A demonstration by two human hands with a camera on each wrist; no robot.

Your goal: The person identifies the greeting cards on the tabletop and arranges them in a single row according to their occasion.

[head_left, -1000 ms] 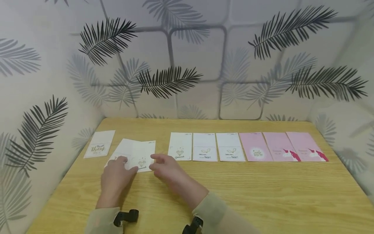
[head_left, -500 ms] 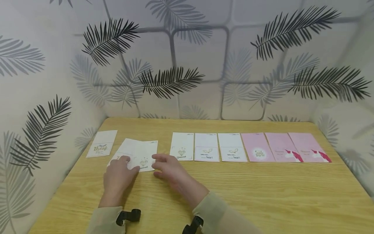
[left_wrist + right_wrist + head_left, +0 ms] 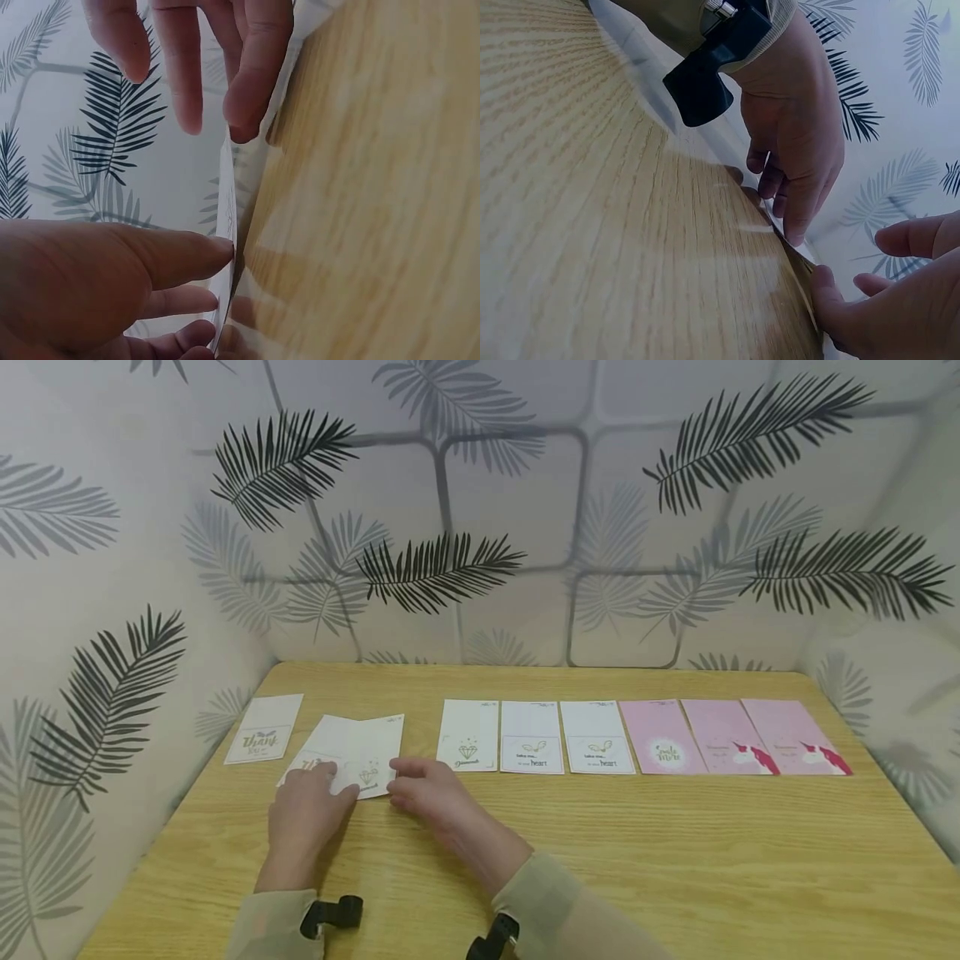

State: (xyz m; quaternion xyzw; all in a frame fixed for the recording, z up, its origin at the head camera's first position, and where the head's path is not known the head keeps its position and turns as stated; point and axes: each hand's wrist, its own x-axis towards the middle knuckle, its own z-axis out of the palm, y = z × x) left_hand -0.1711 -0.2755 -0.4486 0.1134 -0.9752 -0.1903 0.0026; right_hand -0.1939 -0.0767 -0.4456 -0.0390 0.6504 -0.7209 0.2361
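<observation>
My left hand [image 3: 307, 806] rests on a white card with gold lettering [image 3: 318, 747]; its thumb presses the lower left of a white diamond card [image 3: 375, 747] that partly overlaps it. My right hand [image 3: 435, 789] holds the diamond card's right edge between thumb and fingers, and that side stands slightly off the table. In the left wrist view the diamond card [image 3: 226, 202] appears nearly edge-on, with my left thumb on its face and my right fingers at its far end. In the right wrist view my right thumb is low at the card's edge.
A "Thank you" card [image 3: 258, 743] lies at the far left of the wooden table [image 3: 637, 860]. Rightward runs a row: another diamond card [image 3: 467, 722], two winged-heart cards [image 3: 531, 720] and several pink cards [image 3: 652, 727]. A leaf-patterned wall [image 3: 510, 610] stands behind.
My right hand has moved slightly left onto the diamond card's right edge, and that edge has lifted a little. My left hand stays nearly in place.
</observation>
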